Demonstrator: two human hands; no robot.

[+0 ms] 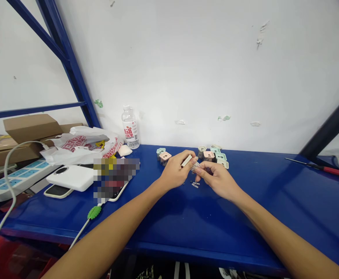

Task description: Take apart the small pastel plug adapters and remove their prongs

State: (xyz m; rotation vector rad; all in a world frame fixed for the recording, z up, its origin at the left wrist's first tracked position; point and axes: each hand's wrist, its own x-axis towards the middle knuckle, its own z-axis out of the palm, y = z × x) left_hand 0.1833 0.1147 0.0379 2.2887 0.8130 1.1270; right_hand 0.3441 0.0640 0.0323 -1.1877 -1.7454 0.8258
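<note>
take the bottle (130, 130) as your landmark, standing upright at the back of the blue table (245, 221). nearest you, the green leaf-shaped clip (94, 212) sits on a white cable (81, 231), in front of the bottle and to its left. a little farther in, two small metal pieces (195, 185) lie flat on the table, nearer you than the bottle and to its right, just below your hands.

your right hand (216, 176) is also right of the bottle and nearer you, thumb and fingers pinched narrow on the clear piece (196, 166). your left hand (177, 168), between the bottle and your right hand from side to side, is curled closed around the cream piece (186, 160). the two pieces meet or nearly meet between your fingers; you cannot tell whether they are joined.

the white power bank (71, 178) lies left of the bottle and nearer you. the red-handled screwdriver (332, 171) lies far to its right. just beyond your hands, small two-holed containers (208, 155) in pink, mint and cream stand right of the bottle, in two groups. the white plastic bag (82, 145) lies left of the bottle, and the wall (187, 69) rises behind it.
</note>
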